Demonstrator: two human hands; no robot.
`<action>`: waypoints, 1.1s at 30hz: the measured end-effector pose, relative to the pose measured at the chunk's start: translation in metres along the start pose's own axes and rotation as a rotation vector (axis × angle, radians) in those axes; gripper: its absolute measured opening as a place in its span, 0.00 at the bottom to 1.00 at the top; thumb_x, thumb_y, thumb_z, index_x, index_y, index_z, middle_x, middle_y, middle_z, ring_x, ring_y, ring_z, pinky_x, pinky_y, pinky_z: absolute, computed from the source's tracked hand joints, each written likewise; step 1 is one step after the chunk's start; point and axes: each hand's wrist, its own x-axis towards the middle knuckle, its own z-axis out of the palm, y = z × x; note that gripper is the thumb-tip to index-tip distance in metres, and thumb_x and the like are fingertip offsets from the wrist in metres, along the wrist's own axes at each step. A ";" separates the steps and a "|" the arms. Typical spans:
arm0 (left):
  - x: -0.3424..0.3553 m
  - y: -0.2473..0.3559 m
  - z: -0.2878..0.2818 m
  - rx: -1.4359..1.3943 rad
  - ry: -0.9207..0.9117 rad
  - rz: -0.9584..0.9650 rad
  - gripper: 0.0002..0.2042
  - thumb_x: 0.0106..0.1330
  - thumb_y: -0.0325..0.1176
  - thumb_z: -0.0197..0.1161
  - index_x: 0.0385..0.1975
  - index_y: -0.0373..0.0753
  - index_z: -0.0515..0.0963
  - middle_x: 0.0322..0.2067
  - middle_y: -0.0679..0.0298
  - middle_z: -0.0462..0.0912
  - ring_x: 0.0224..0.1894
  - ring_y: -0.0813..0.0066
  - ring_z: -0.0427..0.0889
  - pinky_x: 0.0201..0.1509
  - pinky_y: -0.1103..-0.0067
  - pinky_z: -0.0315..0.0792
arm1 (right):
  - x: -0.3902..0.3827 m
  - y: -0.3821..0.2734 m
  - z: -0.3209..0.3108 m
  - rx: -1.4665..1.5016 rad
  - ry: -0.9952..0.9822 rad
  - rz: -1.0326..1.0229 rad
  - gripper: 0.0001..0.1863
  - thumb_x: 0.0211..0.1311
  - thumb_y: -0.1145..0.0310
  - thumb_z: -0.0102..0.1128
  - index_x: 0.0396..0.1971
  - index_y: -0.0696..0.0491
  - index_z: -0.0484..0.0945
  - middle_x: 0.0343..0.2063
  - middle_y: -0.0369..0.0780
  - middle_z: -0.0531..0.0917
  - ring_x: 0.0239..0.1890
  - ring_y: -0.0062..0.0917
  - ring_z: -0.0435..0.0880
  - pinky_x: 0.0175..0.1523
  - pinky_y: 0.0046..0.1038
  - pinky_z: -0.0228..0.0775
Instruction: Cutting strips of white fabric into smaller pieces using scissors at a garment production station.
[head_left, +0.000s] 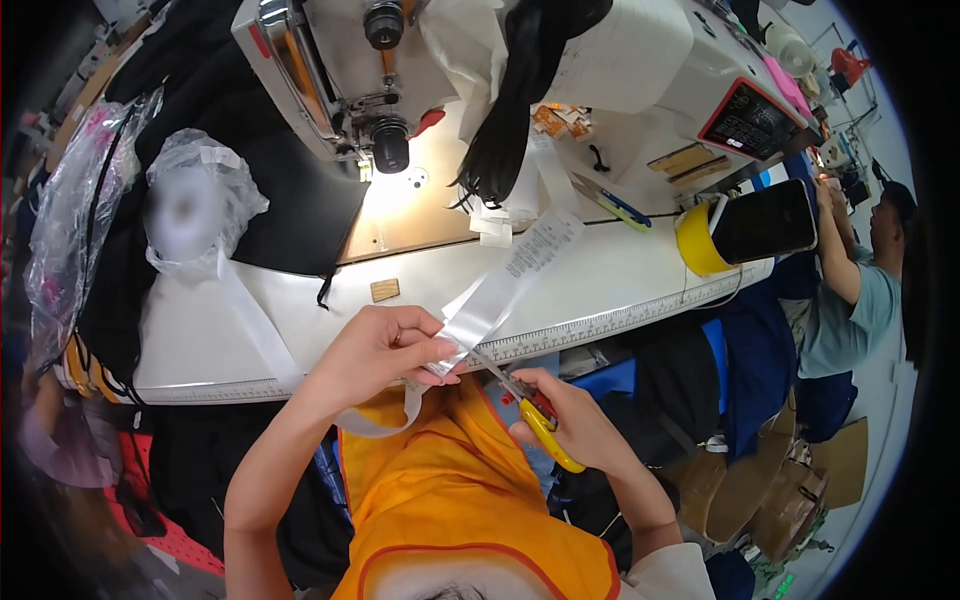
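A: Far L, w/ the clock centred on the view?

B: Clear plastic bag (pixel 75 225) b/w 9 & 10, then a ribbon roll (pixel 185 215), white, in crinkled plastic, same hr but nearer in. Its middle was blurry. Ribbon tail (pixel 255 320) ran down over the white table (pixel 200 350) at abt 9, toward the L forearm. Black fabric (pixel 290 215) lay at 10.

A: & L hand?

B: L hand (pixel 385 345) was at 8, thumb & fingers pinched tight on the label strip (pixel 505 285). A small wood-look piece (pixel 385 290) sat at 9, just beyond the knuckles. Pale loop (pixel 380 432) hung below at 7; couldn't tell if it joined the tail. Orange apron (pixel 445 475) filled 6.

A: Where'd the strip go, exactly?

B: Near end was in the L fingertips, just off centre at 7. Rest slanted up b/w 1 & 2, over the table edge. Shiny white, small print on the far pt.

A: Mid to R?

B: Black cord bundle (pixel 510 110) hung at 12, by the sewing m/c (pixel 700 85), which spanned abt 11 to 2. R hand (pixel 575 410) was b/w 4 & 5, fingers wrapped round the scissors (pixel 545 435), yellow/red handles. Blades pointed b/w 10 & 11, tips at the strip's edge.

A: Blades apart?

B: Couldn't tell, too small.

A: Far R?

B: Snips (pixel 625 212) on the table at 2, yellow roll (pixel 700 245) & phone (pixel 765 222) together b/w 2 & 3, co-worker (pixel 855 300) at 3.
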 end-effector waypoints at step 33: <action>-0.031 0.010 0.009 0.180 -0.087 0.040 0.07 0.62 0.29 0.59 0.36 0.33 0.75 0.28 0.65 0.83 0.30 0.84 0.80 0.28 0.88 0.71 | 0.031 -0.020 -0.045 0.227 0.703 -0.277 0.24 0.47 0.79 0.66 0.47 0.53 0.71 0.31 0.30 0.70 0.33 0.13 0.68 0.42 0.14 0.62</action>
